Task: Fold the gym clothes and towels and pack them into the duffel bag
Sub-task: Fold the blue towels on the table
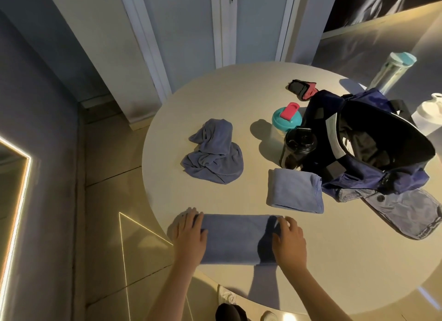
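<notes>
- Towel [234, 239] on the table [215, 93], laid as a long flat strip along the near edge, directly in front of the person
- Left hand [189, 234] palm down on the left end of the strip, fingers straight and close together, pressing the cloth flat, not pinching
- Right hand [289, 241] over the right end, fingers spread and a little bent, tips touching the cloth; no clear pinch to see
- Probably in the middle of folding: strip ready to be folded once more, end to end, to match the folded towel [294, 191] lying just beside the bag [351, 170]
- Bag open at the right of the table, mouth turned up; crumpled towel [212, 150] near the middle of the table, not yet folded
- Judged soft, light and limp: no stiffness at all, likely to sag and to lose its layers if lifted by one corner only
- Surface seemingly fluffy, not slippery, so easy to hold with bare fingers; not fragile, no harm from a firm squeeze
- Best to take hold at one short end, both corners pinched through all layers, then to carry this end over to the other and to smooth with a flat palm
- For packing, better to lift from below with both hands, or to pinch along the closed folded side, not the open side
- Shaker [285, 119] and black bottle [299, 146] upright between the crumpled towel and the bag; worth keeping the cloth away from them on the way to the bag
</notes>
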`<action>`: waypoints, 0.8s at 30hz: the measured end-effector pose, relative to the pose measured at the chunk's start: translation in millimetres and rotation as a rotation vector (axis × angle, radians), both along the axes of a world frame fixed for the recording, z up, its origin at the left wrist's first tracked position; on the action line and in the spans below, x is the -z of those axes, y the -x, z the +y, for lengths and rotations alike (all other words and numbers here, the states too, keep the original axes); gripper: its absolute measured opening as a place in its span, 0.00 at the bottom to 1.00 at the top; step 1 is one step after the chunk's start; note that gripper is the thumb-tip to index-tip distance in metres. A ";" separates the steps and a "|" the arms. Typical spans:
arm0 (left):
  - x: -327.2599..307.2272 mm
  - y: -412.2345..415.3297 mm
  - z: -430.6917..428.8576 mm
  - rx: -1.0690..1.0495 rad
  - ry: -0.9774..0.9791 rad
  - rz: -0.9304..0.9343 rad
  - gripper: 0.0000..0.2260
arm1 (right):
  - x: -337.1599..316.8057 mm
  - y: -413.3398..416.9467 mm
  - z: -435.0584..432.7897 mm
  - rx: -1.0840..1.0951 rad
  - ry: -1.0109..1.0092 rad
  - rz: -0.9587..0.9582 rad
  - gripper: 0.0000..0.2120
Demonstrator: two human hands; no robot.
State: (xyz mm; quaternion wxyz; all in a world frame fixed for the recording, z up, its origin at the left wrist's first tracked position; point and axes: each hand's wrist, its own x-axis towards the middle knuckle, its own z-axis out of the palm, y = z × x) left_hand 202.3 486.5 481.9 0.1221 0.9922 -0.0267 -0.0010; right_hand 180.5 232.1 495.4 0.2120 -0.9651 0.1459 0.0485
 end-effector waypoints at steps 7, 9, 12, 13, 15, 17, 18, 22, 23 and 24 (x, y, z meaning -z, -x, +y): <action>27.4 8.5 14.3 -0.003 -0.144 0.165 0.29 | 29.9 -2.1 -21.6 -0.290 0.295 0.219 0.40; 21.7 7.8 2.1 -0.042 -0.146 0.148 0.30 | 25.8 -0.9 -13.3 -0.254 0.279 0.188 0.35; 18.7 17.4 -26.9 0.058 -0.111 0.186 0.28 | 20.4 2.2 13.9 -0.373 0.225 0.145 0.33; 20.2 21.8 -33.0 0.104 -0.093 0.216 0.28 | 23.6 3.9 22.3 -0.432 0.209 0.131 0.32; 23.8 28.4 -31.8 0.136 -0.072 0.243 0.27 | 29.7 8.7 29.0 -0.494 0.157 0.152 0.32; 27.7 28.9 -19.4 0.142 -0.076 0.241 0.27 | 38.4 13.5 23.0 -0.501 0.125 0.124 0.33; 28.7 27.5 -13.1 0.149 -0.084 0.241 0.27 | 41.2 14.1 19.0 -0.495 0.118 0.107 0.34; 26.4 18.0 -0.5 0.160 -0.099 0.288 0.27 | 34.5 11.4 17.1 -0.475 0.151 0.141 0.35; 25.1 15.9 -0.3 0.165 -0.098 0.286 0.27 | 32.7 10.7 20.0 -0.463 0.144 0.158 0.35; 23.5 14.1 -0.7 0.174 -0.103 0.284 0.27 | 32.1 10.7 22.3 -0.451 0.139 0.177 0.35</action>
